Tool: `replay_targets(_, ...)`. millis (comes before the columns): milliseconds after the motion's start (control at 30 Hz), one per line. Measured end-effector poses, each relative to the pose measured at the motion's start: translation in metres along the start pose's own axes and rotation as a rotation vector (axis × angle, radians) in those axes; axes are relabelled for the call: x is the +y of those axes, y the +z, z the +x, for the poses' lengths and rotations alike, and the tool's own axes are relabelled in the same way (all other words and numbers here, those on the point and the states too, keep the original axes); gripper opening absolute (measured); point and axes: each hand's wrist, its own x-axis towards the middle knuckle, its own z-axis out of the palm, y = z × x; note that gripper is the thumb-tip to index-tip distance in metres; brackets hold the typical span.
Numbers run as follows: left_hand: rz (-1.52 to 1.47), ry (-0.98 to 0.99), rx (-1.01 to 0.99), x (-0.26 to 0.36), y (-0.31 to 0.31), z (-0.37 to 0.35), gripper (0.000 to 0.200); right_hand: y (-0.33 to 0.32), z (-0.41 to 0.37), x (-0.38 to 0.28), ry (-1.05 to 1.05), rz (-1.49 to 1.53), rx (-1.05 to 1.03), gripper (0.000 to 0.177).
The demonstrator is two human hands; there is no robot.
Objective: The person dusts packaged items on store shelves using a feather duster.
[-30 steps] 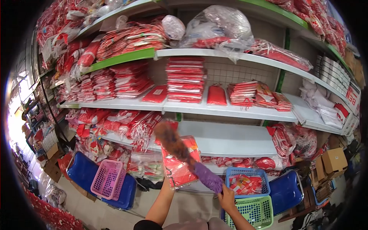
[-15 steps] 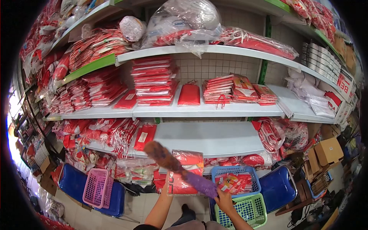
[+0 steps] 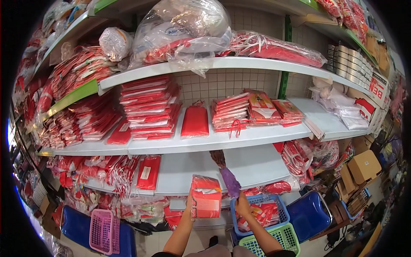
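Note:
My left hand is closed on a red packet in clear plastic, held upright in front of the lower shelf. In my right hand is a feather duster, gripped at its purple end. Its brown head points away from me over the lower shelf board, and the middle shelf's front edge hides the tip. A red packet with a pale label lies on that board, left of my hands. Just below my right hand is a blue basket with red packets in it.
Tall stacks of red packets stand on the middle shelf. Above them, a large clear plastic bag rests on the upper shelf. A green basket, a pink basket and blue chairs stand low down. Cardboard boxes are at right.
The feather duster has swung from lying across the packet, head to the left, to pointing forward over the lower shelf. The packet stays in my left hand. The camera view has shifted.

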Motion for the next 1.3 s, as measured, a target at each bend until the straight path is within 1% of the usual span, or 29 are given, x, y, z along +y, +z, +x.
replay_targets(33, 0.005, -0.002, 0.001, 0.002, 0.001, 0.007, 0.068, 0.009, 0.013, 0.002, 0.021, 0.076, -0.017, 0.056)
replay_targets(133, 0.016, -0.016, 0.0, 0.007, 0.004, 0.023, 0.068, 0.034, 0.043, 0.014, 0.076, 0.034, -0.163, 0.062)
replay_targets(167, 0.021, -0.019, -0.001, 0.008, 0.005, 0.027, 0.068, 0.041, 0.047, 0.018, 0.045, 0.049, -0.168, 0.063)
replay_targets(267, 0.034, -0.028, 0.0, 0.01, 0.007, 0.036, 0.068, 0.062, 0.051, 0.033, 0.067, -0.023, -0.211, 0.061)
replay_targets(367, 0.055, -0.03, -0.009, 0.009, 0.011, 0.042, 0.068, 0.061, 0.047, 0.038, 0.04, 0.002, -0.168, 0.058)
replay_targets(400, 0.064, -0.034, -0.014, 0.008, 0.013, 0.043, 0.068, 0.052, 0.046, 0.027, 0.022, 0.02, -0.11, 0.057)
replay_targets(467, 0.102, -0.04, -0.023, 0.005, 0.018, 0.045, 0.068, 0.019, 0.044, -0.02, -0.011, 0.053, 0.009, 0.056)
replay_targets(567, 0.237, -0.06, -0.034, -0.006, 0.032, 0.046, 0.068, 0.004, 0.034, -0.058, -0.159, 0.329, -0.036, 0.057)
replay_targets(600, 0.302, -0.077, -0.049, -0.011, 0.037, 0.046, 0.068, -0.009, 0.03, -0.077, -0.048, 0.602, -0.12, 0.06)
replay_targets(633, 0.413, 0.102, -0.138, -0.026, 0.033, 0.053, 0.072, -0.024, 0.024, -0.098, 0.067, 0.875, -0.204, 0.064)
replay_targets(667, 0.469, 0.142, -0.149, -0.031, 0.045, 0.046, 0.071, -0.036, 0.018, -0.114, 0.183, 1.147, -0.288, 0.067)
replay_targets(700, 0.523, 0.184, -0.161, -0.032, 0.062, 0.035, 0.07, -0.043, 0.013, -0.121, 0.168, 1.14, -0.305, 0.067)
replay_targets(733, 0.578, 0.228, -0.174, -0.033, 0.074, 0.026, 0.07, -0.04, 0.01, -0.111, 0.192, 1.125, -0.284, 0.062)
replay_targets(767, 0.512, 0.224, -0.19, -0.036, 0.079, 0.022, 0.062, -0.032, 0.009, -0.09, 0.216, 1.111, -0.262, 0.059)
replay_targets(867, 0.715, 0.305, -0.081, -0.032, 0.109, -0.009, 0.058, -0.071, -0.011, -0.084, 0.509, 1.432, -0.305, 0.044)
replay_targets(900, 0.721, 0.348, -0.02, -0.034, 0.098, -0.007, 0.059, -0.083, -0.02, -0.079, 0.627, 1.514, -0.292, 0.042)
replay_targets(933, 0.687, 0.292, 0.005, -0.038, 0.09, -0.009, 0.06, -0.094, -0.027, -0.076, 0.745, 1.596, -0.277, 0.042)
replay_targets(967, 0.655, 0.237, 0.029, -0.037, 0.095, -0.017, 0.061, -0.106, -0.035, -0.078, 0.727, 1.492, -0.193, 0.046)
replay_targets(1000, 0.622, 0.181, 0.055, -0.037, 0.096, -0.025, 0.062, -0.117, -0.042, -0.084, 0.696, 1.55, -0.105, 0.045)
replay_targets(1033, 0.616, 0.137, 0.039, -0.039, 0.09, -0.026, 0.06, -0.12, -0.048, -0.078, 0.678, 1.589, -0.093, 0.045)
replay_targets(1067, 0.687, 0.075, -0.02, -0.038, 0.092, -0.034, 0.058, -0.125, -0.054, -0.072, 0.658, 1.628, -0.082, 0.044)
replay_targets(1133, 0.826, -0.048, -0.145, -0.035, 0.105, -0.049, 0.054, -0.135, -0.066, -0.066, 0.649, 1.584, -0.047, 0.042)
replay_targets(1167, 0.778, 0.037, -0.235, -0.045, 0.101, -0.051, 0.045, -0.141, -0.07, -0.066, 0.642, 1.562, -0.028, 0.04)
replay_targets(1267, 0.81, 0.057, -0.345, -0.056, 0.101, -0.056, 0.04, -0.16, -0.082, -0.07, 0.683, 1.489, -0.078, 0.037)
replay_targets(1300, 0.797, 0.07, -0.338, -0.059, 0.107, -0.059, 0.036, -0.164, -0.087, -0.069, 0.673, 1.456, -0.06, 0.036)
